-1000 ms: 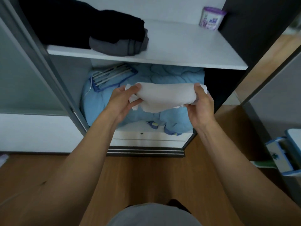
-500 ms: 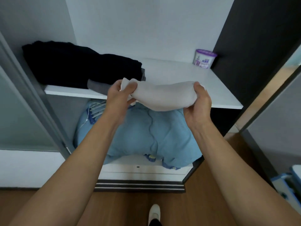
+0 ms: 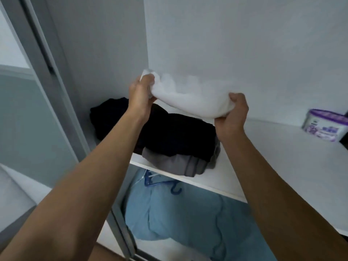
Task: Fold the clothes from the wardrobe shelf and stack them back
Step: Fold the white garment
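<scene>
A folded white garment (image 3: 190, 97) hangs in the air above the white wardrobe shelf (image 3: 267, 157). My left hand (image 3: 140, 95) grips its left end and my right hand (image 3: 232, 114) grips its right end. Just below it, on the left part of the shelf, lies a stack of folded clothes: a black garment (image 3: 169, 134) on top of a grey one (image 3: 177, 164). My left forearm crosses in front of the black garment and hides part of it.
A purple-lidded tub (image 3: 325, 125) stands at the shelf's back right. Below the shelf lies a light blue quilt (image 3: 188, 223) with a blue hanger (image 3: 162, 183) on it. The wardrobe's grey door frame (image 3: 62, 102) runs along the left.
Both hands lifted the white garment from in front of the lower compartment up to above the stack on the shelf. The view tilted upward.
</scene>
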Demonstrator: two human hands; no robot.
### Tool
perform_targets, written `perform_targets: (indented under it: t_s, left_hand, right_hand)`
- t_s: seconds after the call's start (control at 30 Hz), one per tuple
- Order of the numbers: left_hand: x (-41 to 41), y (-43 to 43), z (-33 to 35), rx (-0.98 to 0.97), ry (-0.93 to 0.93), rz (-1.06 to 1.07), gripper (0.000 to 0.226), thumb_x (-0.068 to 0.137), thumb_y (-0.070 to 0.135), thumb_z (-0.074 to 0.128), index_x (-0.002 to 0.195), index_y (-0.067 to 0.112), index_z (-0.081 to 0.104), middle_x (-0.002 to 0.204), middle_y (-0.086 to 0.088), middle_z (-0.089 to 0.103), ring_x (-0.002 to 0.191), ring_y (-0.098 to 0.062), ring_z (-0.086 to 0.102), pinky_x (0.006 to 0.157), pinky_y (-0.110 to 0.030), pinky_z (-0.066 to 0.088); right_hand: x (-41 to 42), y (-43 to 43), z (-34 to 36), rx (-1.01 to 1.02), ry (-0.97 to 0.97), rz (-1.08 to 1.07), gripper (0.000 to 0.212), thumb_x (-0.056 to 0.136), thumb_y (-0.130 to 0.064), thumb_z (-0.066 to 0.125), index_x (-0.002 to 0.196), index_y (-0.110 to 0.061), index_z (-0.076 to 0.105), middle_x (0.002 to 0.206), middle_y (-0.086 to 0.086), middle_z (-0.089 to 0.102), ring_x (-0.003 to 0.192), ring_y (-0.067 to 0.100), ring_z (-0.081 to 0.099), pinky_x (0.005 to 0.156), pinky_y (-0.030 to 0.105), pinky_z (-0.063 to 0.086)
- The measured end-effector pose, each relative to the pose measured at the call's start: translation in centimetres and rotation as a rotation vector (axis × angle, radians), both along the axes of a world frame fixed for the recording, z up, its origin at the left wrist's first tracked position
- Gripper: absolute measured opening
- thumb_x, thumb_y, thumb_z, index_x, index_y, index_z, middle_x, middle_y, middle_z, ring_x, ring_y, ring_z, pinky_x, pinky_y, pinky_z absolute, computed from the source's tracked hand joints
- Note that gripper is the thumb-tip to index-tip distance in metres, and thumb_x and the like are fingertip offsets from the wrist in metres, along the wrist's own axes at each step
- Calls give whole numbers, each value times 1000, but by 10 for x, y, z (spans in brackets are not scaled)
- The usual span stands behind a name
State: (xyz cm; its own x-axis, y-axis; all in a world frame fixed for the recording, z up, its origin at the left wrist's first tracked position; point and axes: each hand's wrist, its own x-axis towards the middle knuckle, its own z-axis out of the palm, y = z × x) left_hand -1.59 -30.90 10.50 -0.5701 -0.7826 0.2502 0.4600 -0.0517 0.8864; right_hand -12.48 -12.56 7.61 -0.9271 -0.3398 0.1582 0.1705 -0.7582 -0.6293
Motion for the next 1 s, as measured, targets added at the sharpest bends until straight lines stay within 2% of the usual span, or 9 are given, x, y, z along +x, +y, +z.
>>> perform_targets:
  t_s: [0.17, 0.27, 0.33, 0.53, 0.63, 0.7, 0.77, 0.9, 1.0]
  left_hand:
    - [7, -44, -81, -175, -717, 145, 20, 87, 21, 66, 71, 13, 55, 74, -6, 52, 72, -21, 53, 66, -33, 52]
    - [-3, -59, -83, -278, -746, 164, 31, 86, 19, 65, 60, 15, 50, 50, 9, 50, 51, -8, 49, 51, -17, 45]
    - [-12, -65, -72, -344, -745, 205, 34, 83, 18, 62, 55, 18, 44, 40, 14, 43, 40, -5, 43, 48, -20, 38]
    - [-11, -77, -73, -708, -976, 235, 16, 81, 27, 63, 71, 20, 53, 84, -2, 65, 82, -26, 61, 71, -30, 43]
    - [-3, -78, -69, -894, -819, 256, 9, 87, 26, 58, 86, 21, 51, 89, 1, 65, 83, -25, 60, 72, -36, 47]
    - [4, -86, -62, -1041, -671, 314, 9, 90, 27, 59, 94, 23, 52, 94, 5, 64, 85, -21, 60, 73, -35, 44]
    - [13, -99, -58, -1200, -630, 351, 15, 91, 30, 61, 103, 23, 57, 103, 3, 63, 93, -22, 60, 79, -37, 42]
    - [26, -135, -71, -1321, -961, 304, 40, 92, 45, 58, 125, 22, 58, 133, -4, 58, 130, -29, 46, 114, -56, 24]
    - [33, -153, -98, -1183, -1160, 129, 60, 98, 59, 37, 148, 26, 42, 160, -6, 32, 150, -35, 16, 118, -65, 6]
  right_hand:
    - [-27, 7, -100, 813, -4, -84, 21, 87, -24, 61, 70, -16, 50, 67, 4, 43, 67, 20, 41, 53, 25, 32]
    - [-41, 1, -94, 911, 46, -105, 39, 87, -52, 67, 81, -15, 57, 71, 4, 51, 64, 16, 49, 60, 28, 39]
    - [-46, -11, -80, 998, 124, -95, 37, 85, -47, 73, 75, -14, 60, 70, 4, 56, 60, 16, 54, 59, 28, 44]
    - [-32, -13, -89, 1203, 164, -183, 26, 83, -18, 74, 63, -11, 59, 59, 4, 56, 55, 19, 53, 41, 16, 39]
    - [-20, -17, -77, 1411, 258, -342, 11, 82, -22, 70, 89, -16, 64, 88, 5, 64, 85, 25, 61, 71, 31, 53]
    - [-7, -34, -59, 1474, 453, -594, 34, 84, -33, 62, 116, -25, 59, 118, 1, 61, 114, 25, 55, 96, 42, 44]
    - [11, -66, -43, 1460, 719, -718, 49, 84, -53, 51, 129, -34, 53, 132, -1, 55, 127, 26, 46, 103, 49, 35]
    - [41, -129, -62, 1921, 894, -217, 75, 83, -82, 25, 149, -45, 28, 162, -2, 24, 148, 31, 20, 113, 67, 12]
    - [44, -145, -90, 2067, 887, -216, 75, 87, -82, 16, 152, -45, 16, 166, -3, 13, 151, 32, 11, 114, 70, 6]
